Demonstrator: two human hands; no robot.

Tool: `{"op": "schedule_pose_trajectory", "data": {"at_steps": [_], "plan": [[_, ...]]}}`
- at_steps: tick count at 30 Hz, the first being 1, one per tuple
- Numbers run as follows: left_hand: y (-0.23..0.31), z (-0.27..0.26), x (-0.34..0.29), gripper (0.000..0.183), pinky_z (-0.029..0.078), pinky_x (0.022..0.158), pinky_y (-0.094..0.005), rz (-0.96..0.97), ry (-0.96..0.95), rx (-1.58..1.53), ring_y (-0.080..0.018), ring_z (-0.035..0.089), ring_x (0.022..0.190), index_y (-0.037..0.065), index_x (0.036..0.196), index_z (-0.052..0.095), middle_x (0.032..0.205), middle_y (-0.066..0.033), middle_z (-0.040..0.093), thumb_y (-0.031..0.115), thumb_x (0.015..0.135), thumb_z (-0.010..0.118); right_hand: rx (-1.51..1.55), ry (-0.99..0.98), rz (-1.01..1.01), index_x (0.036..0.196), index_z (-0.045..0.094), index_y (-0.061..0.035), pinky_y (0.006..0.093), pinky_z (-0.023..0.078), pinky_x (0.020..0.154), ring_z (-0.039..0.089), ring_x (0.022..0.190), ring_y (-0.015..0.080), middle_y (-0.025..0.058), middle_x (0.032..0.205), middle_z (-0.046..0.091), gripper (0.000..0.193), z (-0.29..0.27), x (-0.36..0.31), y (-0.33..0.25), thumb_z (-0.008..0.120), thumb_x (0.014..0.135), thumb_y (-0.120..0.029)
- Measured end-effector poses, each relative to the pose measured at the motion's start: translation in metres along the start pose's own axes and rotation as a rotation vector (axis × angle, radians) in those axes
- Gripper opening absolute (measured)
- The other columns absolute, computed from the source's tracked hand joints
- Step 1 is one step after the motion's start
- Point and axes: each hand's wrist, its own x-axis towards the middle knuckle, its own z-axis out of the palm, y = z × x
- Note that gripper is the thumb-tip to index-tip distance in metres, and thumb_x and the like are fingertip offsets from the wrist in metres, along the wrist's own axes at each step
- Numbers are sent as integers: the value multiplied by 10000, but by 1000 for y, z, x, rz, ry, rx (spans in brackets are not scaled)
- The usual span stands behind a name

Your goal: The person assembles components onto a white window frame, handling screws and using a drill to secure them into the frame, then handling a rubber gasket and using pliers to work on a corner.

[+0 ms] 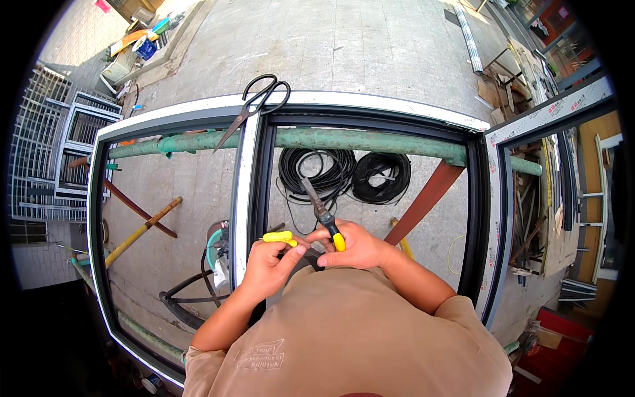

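Observation:
My right hand (360, 245) is closed around the black-and-yellow handle of a pair of snips (322, 210), whose metal blades point away from me. Close beside it, my left hand (268, 264) pinches a small bright yellow piece (280, 237); whether it belongs to the snips I cannot tell. Both hands are in front of my body, above the opening of a black-and-white window frame (249, 178). Large scissors (263, 99) with black handles lie across the frame's far bar, blades pointing down to the left.
A green pipe (370, 140) runs under the frame. Black coils of strip (317, 169) lie on the ground beyond my hands. To the right, a sash (493, 218) stands out from the frame. Metal grilles (40, 145) are at left, and a blue bucket (144, 47) stands far left.

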Motion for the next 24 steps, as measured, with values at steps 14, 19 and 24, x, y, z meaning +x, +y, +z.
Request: {"op": "schedule_pose_trajectory", "data": {"at_steps": [14, 19, 24], "plan": [[11, 16, -9, 132, 546, 739, -341, 106, 38, 10, -210, 709, 816, -18, 1023, 790, 933, -112, 788, 110, 1021, 759, -59, 129, -166, 1057, 749, -20, 385, 524, 839, 650, 929, 265, 98, 1012, 635, 358, 21, -3, 2, 861, 958, -344], [16, 4, -14, 134, 560, 760, -370, 150, 39, -30, -252, 736, 837, -23, 1024, 786, 946, -117, 806, 105, 1029, 744, -68, 104, -122, 1166, 808, -75, 381, 513, 849, 629, 952, 237, 64, 1017, 639, 292, 12, -5, -12, 862, 947, -260], [12, -13, -44, 262, 589, 746, -365, 128, 142, -30, -276, 760, 811, -57, 977, 763, 967, -136, 806, 191, 1058, 740, -295, 145, -226, 1278, 808, -112, 400, 555, 926, 666, 1036, 276, 111, 1172, 625, 374, 6, 17, -51, 869, 933, -244]]}}
